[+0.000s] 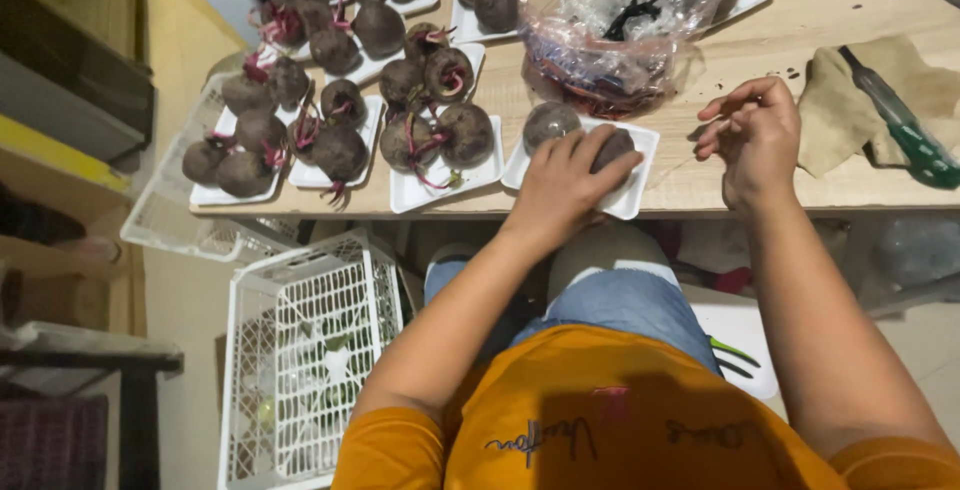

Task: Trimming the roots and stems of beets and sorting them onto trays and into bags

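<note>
The person sits at the near edge of the wooden table (700, 175), knees under it; the left hand (565, 190) lies over a dark beet (613, 146) on a white foam tray (640, 165), fingers curled round the root and holding it down, as if seating it beside the second beet (549, 124) already on the same tray; the tray sits right at the near edge, within easy arm's length. The right hand (755, 135) hovers just right of the tray, holding nothing that I can make out, fingers loosely bent and narrow, thumb close to the forefinger.

To the left, more white trays (440, 185) carry beets in twos and threes, red stalks sticking out, set edge to edge in rows running to the far left; a clear plastic bag (610, 25) slumps just beyond the tray in hand, mouth open toward the person. On the right a brown cloth (850, 100) lies flat with a green-handled knife (900, 120) resting on it, blade pointing away. Below the table, on the left, stands a white wire basket (300, 350).
</note>
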